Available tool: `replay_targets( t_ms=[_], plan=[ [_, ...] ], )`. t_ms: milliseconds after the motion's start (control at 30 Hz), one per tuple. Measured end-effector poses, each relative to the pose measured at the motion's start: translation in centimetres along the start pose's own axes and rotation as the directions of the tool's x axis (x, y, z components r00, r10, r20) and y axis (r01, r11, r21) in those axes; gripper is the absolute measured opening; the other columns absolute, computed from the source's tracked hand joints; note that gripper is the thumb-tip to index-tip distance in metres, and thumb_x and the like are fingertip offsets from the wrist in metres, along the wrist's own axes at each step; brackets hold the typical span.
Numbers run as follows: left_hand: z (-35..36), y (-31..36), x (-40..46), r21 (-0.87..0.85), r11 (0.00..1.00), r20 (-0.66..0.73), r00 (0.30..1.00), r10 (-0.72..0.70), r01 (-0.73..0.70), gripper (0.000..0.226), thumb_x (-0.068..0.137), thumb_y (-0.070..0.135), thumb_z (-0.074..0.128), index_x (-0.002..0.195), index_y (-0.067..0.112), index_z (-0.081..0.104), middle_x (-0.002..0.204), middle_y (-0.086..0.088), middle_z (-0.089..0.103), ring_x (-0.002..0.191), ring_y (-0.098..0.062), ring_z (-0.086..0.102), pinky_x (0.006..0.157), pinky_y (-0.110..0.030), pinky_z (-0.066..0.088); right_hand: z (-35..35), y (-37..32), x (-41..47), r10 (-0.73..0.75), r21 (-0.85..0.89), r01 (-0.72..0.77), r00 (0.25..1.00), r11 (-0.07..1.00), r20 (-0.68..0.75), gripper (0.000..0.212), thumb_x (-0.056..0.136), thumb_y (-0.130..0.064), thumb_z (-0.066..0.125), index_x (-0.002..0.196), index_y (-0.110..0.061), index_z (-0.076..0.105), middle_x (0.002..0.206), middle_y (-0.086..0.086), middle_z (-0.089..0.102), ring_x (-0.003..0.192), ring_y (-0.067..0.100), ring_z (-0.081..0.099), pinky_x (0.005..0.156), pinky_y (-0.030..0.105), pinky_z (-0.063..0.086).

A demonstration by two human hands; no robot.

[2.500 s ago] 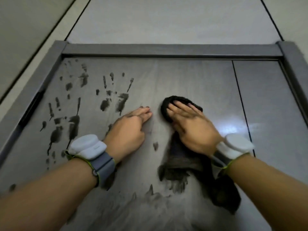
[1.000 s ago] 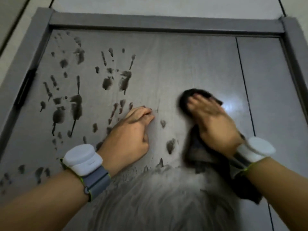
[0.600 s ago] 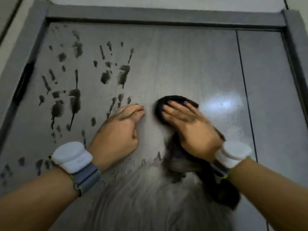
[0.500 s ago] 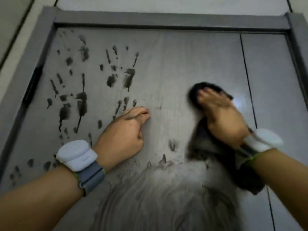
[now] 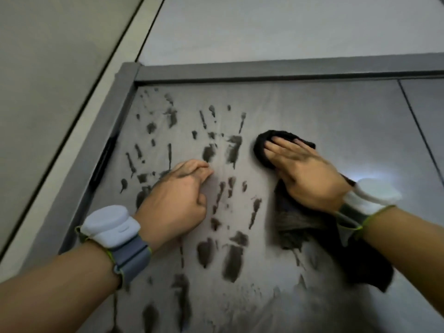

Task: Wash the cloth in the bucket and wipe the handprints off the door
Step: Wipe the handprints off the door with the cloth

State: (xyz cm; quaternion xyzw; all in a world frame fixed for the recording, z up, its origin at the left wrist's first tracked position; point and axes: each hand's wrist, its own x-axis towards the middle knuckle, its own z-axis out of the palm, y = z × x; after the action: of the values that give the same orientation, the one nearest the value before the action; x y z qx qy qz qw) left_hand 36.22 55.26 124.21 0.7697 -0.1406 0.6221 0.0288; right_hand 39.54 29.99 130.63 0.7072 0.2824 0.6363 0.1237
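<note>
The right hand (image 5: 310,174) lies flat, fingers straight, pressing the dark cloth (image 5: 262,145) against the grey door (image 5: 336,121); the rest of the cloth trails under the wrist toward the lower right. The left hand (image 5: 177,200) rests on the door with fingers curled, holding nothing, among black handprints (image 5: 221,150) that cover the panel's left and lower parts.
</note>
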Motion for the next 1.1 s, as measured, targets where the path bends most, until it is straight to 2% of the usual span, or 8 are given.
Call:
replay_targets(
  t_ms=[233,433,500,733,833,933,1000,1100],
  plan=[
    [-1.5,-6.1,0.3,0.002,0.995,-0.032,0.995,0.096,-0.096,0.057,0.085,0.021,0.046,0.142,0.024,0.043,0.148,0.009,0.037,0.137,-0.01,0.03,0.112,-0.017,0.018,1.3,-2.5,7.0,0.51,0.045,-0.509,0.852,0.86,-0.113,0.056,0.093,-0.016,0.043,0.148,-0.019,0.032,0.158,0.0,0.023,0.147,0.016,0.014,0.12,0.04,0.008],
    [-1.4,-6.2,1.5,-0.026,0.998,-0.032,0.998,0.054,-0.055,0.056,0.083,0.019,0.048,0.14,0.023,0.046,0.144,0.008,0.041,0.134,-0.012,0.035,0.114,-0.024,0.027,3.0,-5.7,9.3,0.164,0.095,-0.162,0.986,0.982,-0.015,0.056,0.094,-0.014,0.044,0.148,-0.023,0.033,0.158,-0.007,0.023,0.147,0.009,0.013,0.118,0.031,0.003],
    [-1.3,-12.7,3.7,-0.017,0.996,-0.108,0.99,0.086,-0.089,0.057,0.085,0.022,0.047,0.141,0.024,0.044,0.146,0.008,0.038,0.135,-0.012,0.033,0.114,-0.024,0.027,3.7,-6.9,13.4,0.035,0.066,-0.032,0.998,0.997,-0.053,0.049,0.096,-0.009,0.046,0.144,-0.016,0.04,0.154,0.0,0.031,0.145,0.015,0.021,0.119,0.035,0.01],
    [-0.6,-12.2,4.3,-0.015,0.991,-0.101,0.986,0.133,-0.136,0.054,0.089,0.032,0.043,0.143,0.03,0.04,0.15,0.01,0.035,0.136,-0.012,0.033,0.112,-0.021,0.021,2.0,-6.1,15.7,0.477,-0.021,-0.484,0.868,0.875,-0.138,0.054,0.092,-0.018,0.05,0.145,-0.016,0.037,0.156,0.005,0.028,0.145,0.021,0.02,0.118,0.044,0.014],
    [-0.5,-11.5,4.2,0.026,0.995,-0.158,0.982,0.102,-0.1,0.05,0.088,0.032,0.044,0.138,0.03,0.045,0.145,0.011,0.039,0.132,-0.012,0.037,0.11,-0.023,0.026,3.3,-9.5,17.2,0.192,-0.019,-0.193,0.98,0.981,-0.052,0.057,0.095,-0.023,0.047,0.149,-0.024,0.031,0.159,-0.004,0.019,0.147,0.012,0.013,0.12,0.034,0.006],
    [-0.3,-10.6,4.0,0.037,0.997,-0.186,0.98,0.074,-0.068,0.045,0.088,0.031,0.044,0.132,0.029,0.05,0.137,0.01,0.045,0.126,-0.013,0.042,0.106,-0.025,0.031,2.9,-8.4,15.5,-0.024,-0.013,0.025,0.999,1.0,0.03,0.055,0.096,-0.015,0.043,0.149,-0.025,0.03,0.159,-0.007,0.019,0.147,0.008,0.011,0.119,0.029,0.004],
    [-0.6,-10.7,4.1,0.047,0.996,-0.16,0.983,0.084,-0.078,0.044,0.089,0.03,0.044,0.133,0.028,0.05,0.135,0.009,0.046,0.124,-0.014,0.043,0.105,-0.024,0.031,1.9,-5.2,14.7,0.066,0.011,-0.066,0.997,0.998,-0.031,0.056,0.093,-0.007,0.046,0.147,-0.016,0.034,0.157,0.004,0.025,0.146,0.016,0.018,0.12,0.03,0.009],
    [-0.9,-10.9,4.3,0.048,0.994,-0.129,0.987,0.099,-0.094,0.047,0.089,0.03,0.044,0.136,0.028,0.047,0.138,0.009,0.045,0.126,-0.013,0.043,0.106,-0.025,0.031,1.1,-2.3,15.4,0.431,-0.006,-0.434,0.897,0.901,-0.101,0.052,0.093,-0.007,0.046,0.144,-0.012,0.039,0.155,0.011,0.03,0.144,0.024,0.023,0.118,0.039,0.017]
  ],
)
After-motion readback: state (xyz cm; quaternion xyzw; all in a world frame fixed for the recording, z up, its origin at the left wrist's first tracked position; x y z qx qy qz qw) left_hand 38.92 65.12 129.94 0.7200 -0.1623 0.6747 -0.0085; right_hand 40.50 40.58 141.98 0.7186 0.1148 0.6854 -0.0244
